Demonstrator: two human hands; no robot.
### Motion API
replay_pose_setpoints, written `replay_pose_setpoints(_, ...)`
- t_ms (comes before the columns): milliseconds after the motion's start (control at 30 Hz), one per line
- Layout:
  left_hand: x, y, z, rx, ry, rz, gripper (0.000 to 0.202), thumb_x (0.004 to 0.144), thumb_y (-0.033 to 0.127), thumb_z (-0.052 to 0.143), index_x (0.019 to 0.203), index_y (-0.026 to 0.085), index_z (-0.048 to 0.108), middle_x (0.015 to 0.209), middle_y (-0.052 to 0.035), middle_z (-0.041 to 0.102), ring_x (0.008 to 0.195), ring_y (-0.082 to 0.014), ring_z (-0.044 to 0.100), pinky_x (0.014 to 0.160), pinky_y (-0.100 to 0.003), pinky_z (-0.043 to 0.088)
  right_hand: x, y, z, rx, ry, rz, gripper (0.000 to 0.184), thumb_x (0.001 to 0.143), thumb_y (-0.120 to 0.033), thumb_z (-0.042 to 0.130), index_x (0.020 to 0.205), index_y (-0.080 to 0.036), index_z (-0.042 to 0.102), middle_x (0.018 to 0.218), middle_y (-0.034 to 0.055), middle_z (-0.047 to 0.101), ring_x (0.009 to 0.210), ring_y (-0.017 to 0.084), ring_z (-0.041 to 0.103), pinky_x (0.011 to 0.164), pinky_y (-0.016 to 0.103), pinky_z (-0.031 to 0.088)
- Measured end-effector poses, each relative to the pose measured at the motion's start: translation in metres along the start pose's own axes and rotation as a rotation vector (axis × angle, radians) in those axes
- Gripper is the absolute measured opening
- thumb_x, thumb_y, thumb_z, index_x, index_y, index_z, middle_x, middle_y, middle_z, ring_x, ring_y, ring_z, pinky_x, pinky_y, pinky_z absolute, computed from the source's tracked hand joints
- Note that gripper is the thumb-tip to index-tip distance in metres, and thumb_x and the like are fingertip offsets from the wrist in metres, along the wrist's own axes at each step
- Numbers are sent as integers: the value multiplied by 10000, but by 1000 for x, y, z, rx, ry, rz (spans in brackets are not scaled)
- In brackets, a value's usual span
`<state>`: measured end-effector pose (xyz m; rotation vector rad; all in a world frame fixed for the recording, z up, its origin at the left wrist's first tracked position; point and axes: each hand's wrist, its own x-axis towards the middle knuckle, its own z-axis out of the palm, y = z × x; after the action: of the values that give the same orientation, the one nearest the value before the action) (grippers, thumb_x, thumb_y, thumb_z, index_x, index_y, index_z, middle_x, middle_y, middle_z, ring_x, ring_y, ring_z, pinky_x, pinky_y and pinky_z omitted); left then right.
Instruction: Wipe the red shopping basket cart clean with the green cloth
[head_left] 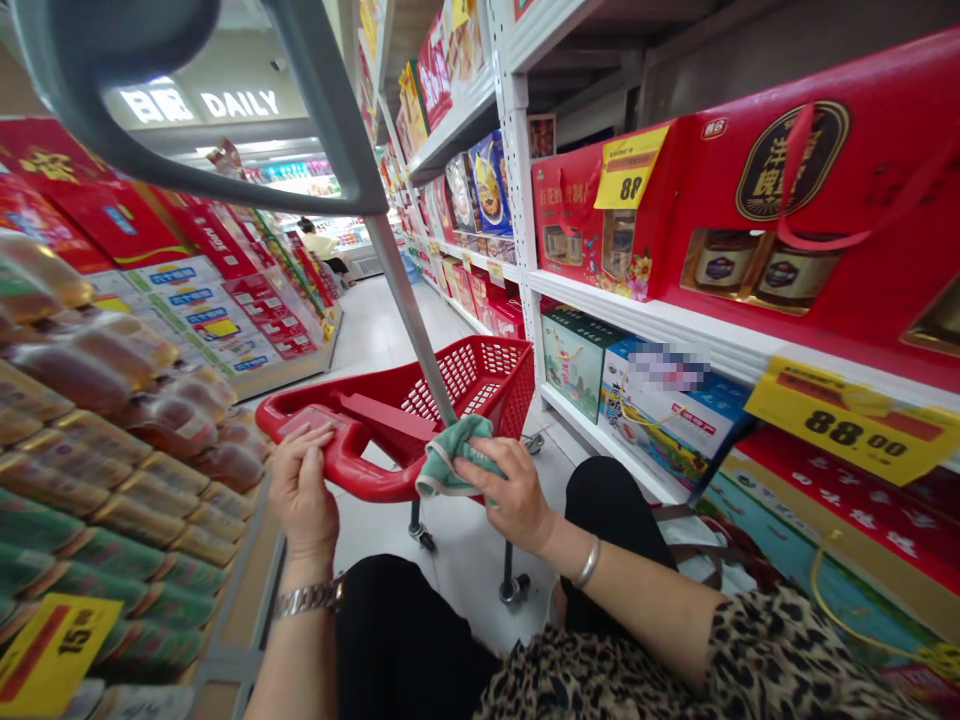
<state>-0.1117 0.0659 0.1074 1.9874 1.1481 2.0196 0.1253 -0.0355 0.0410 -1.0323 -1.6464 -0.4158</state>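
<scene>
A red plastic shopping basket on wheels (480, 375) stands on the aisle floor in front of my knees. My left hand (301, 490) rests on its near red rim, fingers curled over the edge. My right hand (514, 490) is closed on a green cloth (454, 455) and presses it against the basket's rim, at the foot of the grey pull handle (409, 300). That handle rises up and curves over the top left of the view. Each of my wrists carries a metal band.
Shelves with red gift boxes (810, 190) and yellow price tags (851, 420) line the right side. Stacked packaged goods (112, 420) fill the left. The white aisle floor (382, 325) runs ahead; a person (322, 245) stands far down it.
</scene>
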Motion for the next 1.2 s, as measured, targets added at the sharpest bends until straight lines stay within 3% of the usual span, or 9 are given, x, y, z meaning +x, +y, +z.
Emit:
replay_pose_setpoints(133, 1, -1, -3, 9, -6, 3, 221, 935, 319, 514, 839, 234, 693, 967, -63, 739, 1158, -241, 640, 1158, -518, 385, -35, 17, 4, -21, -84, 16, 401, 901, -76, 528, 1139, -316, 743, 1155, 49, 692, 1028, 208, 564, 856, 373, 464)
replay_pose_setpoints(233, 1, -3, -3, 12, -2, 14, 226, 937, 313, 500, 839, 234, 688, 972, -63, 736, 1157, -240, 640, 1170, -524, 374, -48, 28, -1, -6, -88, 113, 388, 861, -48, 527, 1049, -288, 768, 1076, 42, 714, 971, 200, 592, 838, 363, 477)
replay_pose_setpoints(367, 0, -1, -1, 26, 1, 22, 237, 940, 325, 491, 839, 234, 685, 982, -64, 736, 1162, -244, 639, 1172, -536, 371, -22, 40, -15, 83, 108, 329, 553, 783, 10, 453, 1153, -279, 745, 1174, 56, 686, 1097, 199, 621, 969, 387, 504)
replay_pose_setpoints(467, -1, 1, 2, 24, 7, 20, 235, 941, 341, 503, 834, 243, 688, 978, -62, 736, 1160, -246, 639, 1163, -533, 386, 17, 45, -20, 159, 193, 366, 567, 803, -7, 455, 1227, -278, 716, 1239, 60, 666, 1189, 194, 603, 1061, 384, 479)
replay_pose_setpoints(533, -1, 2, 2, 9, 11, 20, 233, 939, 351, 514, 839, 241, 693, 972, -61, 736, 1156, -245, 639, 1154, -528, 399, 40, 47, -16, 201, 100, 346, 595, 805, -7, 449, 1264, -290, 700, 1279, 50, 660, 1225, 187, 589, 1091, 376, 462)
replay_pose_setpoints(600, -1, 1, 2, 1, 17, 11, 234, 935, 361, 521, 839, 235, 694, 965, -61, 736, 1153, -244, 640, 1145, -527, 411, 55, 48, -8, 224, -72, 317, 634, 784, 9, 440, 1275, -300, 695, 1312, 37, 659, 1234, 179, 585, 1090, 372, 460)
replay_pose_setpoints(767, 1, -7, -4, 7, -5, 7, 232, 932, 353, 527, 836, 228, 697, 974, -67, 739, 1147, -245, 646, 1157, -526, 394, 67, 61, 11, 116, -388, 303, 609, 761, 29, 459, 1233, -262, 710, 1335, 35, 662, 1193, 185, 592, 1016, 355, 463)
replay_pose_setpoints(1000, 5, -17, -8, -10, -2, 31, 224, 929, 327, 538, 869, 203, 715, 990, -70, 757, 1176, -266, 640, 1179, -564, 362, 79, 97, 17, -70, -584, 453, 550, 832, 22, 472, 1226, -289, 695, 1295, 18, 659, 1146, 186, 575, 897, 312, 431)
replay_pose_setpoints(1200, 15, -27, -10, -33, -5, -5, 195, 881, 339, 584, 823, 211, 719, 946, -48, 772, 1195, -292, 642, 1169, -577, 394, 94, 104, 24, -116, -707, 400, 430, 876, -32, 501, 1133, -299, 720, 1198, 17, 673, 1136, 188, 569, 856, 308, 404)
